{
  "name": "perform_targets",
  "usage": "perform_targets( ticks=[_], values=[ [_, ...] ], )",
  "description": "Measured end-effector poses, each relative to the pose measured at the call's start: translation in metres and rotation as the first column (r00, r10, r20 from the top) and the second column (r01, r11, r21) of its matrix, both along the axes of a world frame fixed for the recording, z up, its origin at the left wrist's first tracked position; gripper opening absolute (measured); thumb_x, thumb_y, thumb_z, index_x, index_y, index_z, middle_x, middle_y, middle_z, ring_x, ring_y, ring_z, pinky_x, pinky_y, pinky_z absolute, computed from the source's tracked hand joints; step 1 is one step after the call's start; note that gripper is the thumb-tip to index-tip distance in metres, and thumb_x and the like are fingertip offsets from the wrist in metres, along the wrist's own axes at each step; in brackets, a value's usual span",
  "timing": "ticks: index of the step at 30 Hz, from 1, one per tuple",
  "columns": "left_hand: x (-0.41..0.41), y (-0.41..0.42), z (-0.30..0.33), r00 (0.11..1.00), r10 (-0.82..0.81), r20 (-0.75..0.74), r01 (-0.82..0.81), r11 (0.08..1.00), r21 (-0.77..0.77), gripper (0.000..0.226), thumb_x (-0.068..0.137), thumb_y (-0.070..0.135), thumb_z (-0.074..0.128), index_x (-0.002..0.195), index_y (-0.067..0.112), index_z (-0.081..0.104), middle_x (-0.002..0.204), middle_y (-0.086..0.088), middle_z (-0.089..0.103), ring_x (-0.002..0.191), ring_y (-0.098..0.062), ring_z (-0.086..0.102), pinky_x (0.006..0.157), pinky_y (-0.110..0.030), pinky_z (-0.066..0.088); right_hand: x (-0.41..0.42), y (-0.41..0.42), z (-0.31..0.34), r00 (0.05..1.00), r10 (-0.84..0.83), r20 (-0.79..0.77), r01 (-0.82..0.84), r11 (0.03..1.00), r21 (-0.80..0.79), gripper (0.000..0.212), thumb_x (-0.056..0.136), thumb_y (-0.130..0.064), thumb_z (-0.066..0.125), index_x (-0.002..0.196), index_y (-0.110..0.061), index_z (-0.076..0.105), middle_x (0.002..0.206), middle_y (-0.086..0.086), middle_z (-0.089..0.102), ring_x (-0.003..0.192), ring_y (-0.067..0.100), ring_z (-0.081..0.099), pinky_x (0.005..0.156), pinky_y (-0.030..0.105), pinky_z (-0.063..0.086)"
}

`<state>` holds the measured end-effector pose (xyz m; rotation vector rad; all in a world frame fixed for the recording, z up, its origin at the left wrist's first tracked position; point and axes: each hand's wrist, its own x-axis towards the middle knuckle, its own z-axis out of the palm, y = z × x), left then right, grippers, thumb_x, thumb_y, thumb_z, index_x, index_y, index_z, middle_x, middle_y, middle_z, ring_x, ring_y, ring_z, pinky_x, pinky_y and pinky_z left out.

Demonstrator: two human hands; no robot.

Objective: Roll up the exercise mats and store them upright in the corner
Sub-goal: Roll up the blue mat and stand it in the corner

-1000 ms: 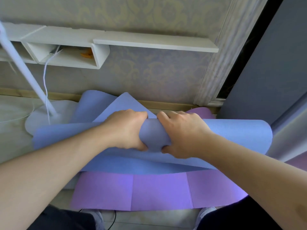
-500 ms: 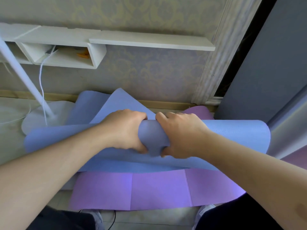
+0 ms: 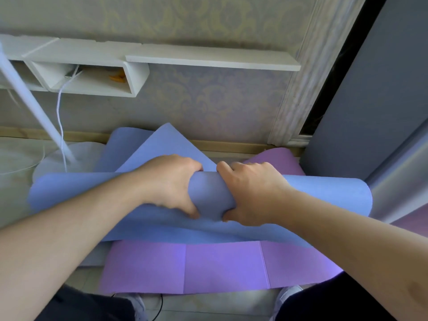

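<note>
Two mats: a blue exercise mat [image 3: 324, 193] lies across a purple exercise mat [image 3: 222, 267] on the floor [image 3: 14, 163], close to the wall.
Blue mat: its near part is rolled into a thick tube running left to right; the unrolled tail rumples up toward the wooden skirting board [image 3: 231, 147], one corner raised.
Purple mat: flat beneath the blue one, creased into panels, its far end curling up by the door frame [image 3: 298, 89].
Left hand [image 3: 169, 184]: curled over the middle of the roll, fingers over the top and thumb tucked underneath, gripping it.
Right hand [image 3: 252, 193]: just beside the left, wrapped round the roll the same way, fingers over and thumb under.
Step in hand: rolling the first mat, by my reading; a fair stretch of blue is not yet wound, and the purple mat is untouched.
Next move: probably turn the roll away toward the wall, taking in the rumpled tail evenly so the ends stay flush; the raised corner likely needs flattening first.
Risk: both hands hold the middle, so the outer ends may loosen or telescope.
Corner: the spot beside the door frame and the grey door [image 3: 370, 100] looks the likely place, though I cannot tell for certain.
Nearby: a white lamp stand [image 3: 34, 107] with its cable [image 3: 59, 112] at the left, and a white wall shelf [image 3: 208, 59] above.
</note>
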<state>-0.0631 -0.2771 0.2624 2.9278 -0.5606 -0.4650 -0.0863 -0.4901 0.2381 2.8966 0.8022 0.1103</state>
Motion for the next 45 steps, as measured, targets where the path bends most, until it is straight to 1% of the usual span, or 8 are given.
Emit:
perform_targets(
  ticks=[6,13,17,23,27,32,40,45],
  values=[
    [-0.004,-0.014,-0.02,0.921,-0.159,0.355,0.097,0.977,0.188,0.073,0.067,0.061,0.085,0.115,0.028,0.041,0.1,0.011,0.051,0.095,-0.021,0.056,0.076,-0.037,0.043,0.009,-0.006,0.008,0.997,-0.051,0.05,0.049,0.998,0.031,0.055,0.076,-0.059,0.071,0.103,-0.022,0.04,0.086,-0.005,0.063,0.068,0.027,0.058,0.056,0.035,0.04],
    [-0.005,-0.006,0.004,0.988,-0.091,0.128,0.078,0.992,0.103,0.049,0.063,0.06,0.084,0.094,0.036,0.055,0.072,0.01,0.06,0.067,-0.004,0.055,0.053,-0.031,0.036,0.002,0.0,0.01,0.965,-0.163,-0.206,0.165,0.986,-0.008,0.074,0.067,-0.07,0.083,0.107,-0.024,0.039,0.086,-0.01,0.052,0.075,0.022,0.055,0.06,0.036,0.038],
    [-0.007,-0.008,-0.006,0.964,-0.151,0.221,0.12,0.981,0.15,0.078,0.066,0.064,0.085,0.128,0.035,0.047,0.112,0.016,0.056,0.103,-0.015,0.058,0.076,-0.033,0.045,0.004,-0.001,0.012,0.981,-0.135,-0.136,0.137,0.991,0.003,0.052,0.077,-0.061,0.073,0.098,-0.025,0.042,0.077,-0.01,0.05,0.06,0.013,0.046,0.052,0.033,0.033],
    [-0.003,-0.01,-0.005,0.984,-0.077,0.162,0.059,0.992,0.114,0.055,0.06,0.066,0.083,0.091,0.032,0.052,0.08,0.01,0.061,0.073,-0.015,0.061,0.061,-0.034,0.05,0.004,-0.006,0.01,0.989,-0.095,-0.114,0.096,0.995,0.004,0.074,0.068,-0.067,0.082,0.113,-0.025,0.042,0.097,-0.008,0.058,0.084,0.026,0.061,0.061,0.036,0.041],
    [-0.007,-0.003,0.007,1.0,-0.018,0.019,0.017,0.999,0.043,0.056,0.057,0.066,0.087,0.097,0.039,0.057,0.082,0.014,0.065,0.071,-0.007,0.062,0.056,-0.032,0.051,0.001,-0.001,0.005,0.99,-0.078,-0.118,0.077,0.997,-0.01,0.071,0.069,-0.062,0.083,0.105,-0.022,0.036,0.093,-0.005,0.058,0.077,0.027,0.061,0.058,0.037,0.04],
    [-0.009,-0.016,-0.015,0.916,-0.191,0.353,0.116,0.968,0.222,0.073,0.068,0.064,0.084,0.115,0.027,0.042,0.101,0.009,0.051,0.095,-0.021,0.054,0.079,-0.036,0.045,0.008,-0.006,0.009,0.995,-0.101,-0.026,0.102,0.994,0.034,0.055,0.076,-0.058,0.072,0.102,-0.021,0.04,0.083,-0.006,0.061,0.069,0.027,0.058,0.057,0.036,0.04],
    [-0.005,-0.001,0.004,0.997,-0.032,0.075,0.03,0.999,0.028,0.054,0.059,0.063,0.086,0.096,0.037,0.056,0.081,0.013,0.064,0.078,-0.009,0.062,0.061,-0.033,0.052,0.0,0.0,0.005,0.995,-0.073,-0.075,0.075,0.997,0.014,0.075,0.067,-0.066,0.082,0.111,-0.023,0.038,0.095,-0.006,0.057,0.08,0.026,0.062,0.059,0.036,0.041],
    [-0.007,-0.013,-0.013,0.912,-0.201,0.358,0.121,0.965,0.234,0.077,0.066,0.066,0.084,0.119,0.028,0.042,0.104,0.01,0.05,0.099,-0.02,0.055,0.08,-0.036,0.044,0.008,-0.003,0.007,0.997,-0.078,-0.001,0.078,0.995,0.066,0.056,0.075,-0.058,0.072,0.101,-0.022,0.039,0.079,-0.006,0.059,0.066,0.027,0.058,0.056,0.035,0.045]
  ],
)
